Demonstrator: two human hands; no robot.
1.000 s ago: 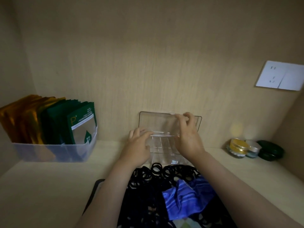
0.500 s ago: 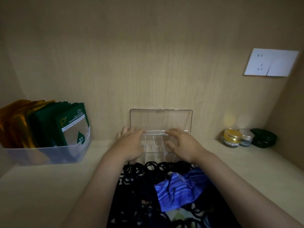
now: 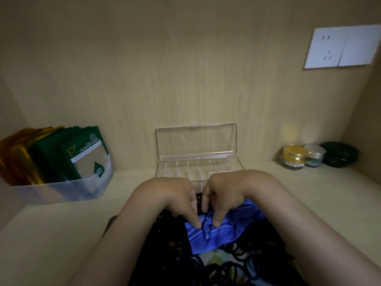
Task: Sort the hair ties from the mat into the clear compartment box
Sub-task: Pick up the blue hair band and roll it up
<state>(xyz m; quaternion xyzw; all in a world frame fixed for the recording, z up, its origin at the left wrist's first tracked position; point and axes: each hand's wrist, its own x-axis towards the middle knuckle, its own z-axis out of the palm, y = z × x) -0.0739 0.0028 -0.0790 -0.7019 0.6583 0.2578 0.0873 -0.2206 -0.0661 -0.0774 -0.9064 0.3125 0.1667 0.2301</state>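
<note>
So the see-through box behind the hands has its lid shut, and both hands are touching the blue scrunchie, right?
Not quite: the lid of the clear compartment box stands open, upright against the back wall, as the head view shows. The rest is right: the left hand and right hand both touch the blue scrunchie.

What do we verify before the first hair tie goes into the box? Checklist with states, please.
1. Hinged lid of the clear plastic compartment box open and standing upright: ok.
2. Compartments free: far row looks empty, near row is hidden behind the hands: cannot tell.
3. Left hand and right hand have fingertips on the blue satin scrunchie: ok.
4. Firm grip on it: cannot tell, thumbs hidden.
5. Black elastic hair ties separated from the scrunchie: not ok, they crowd against it.
</note>
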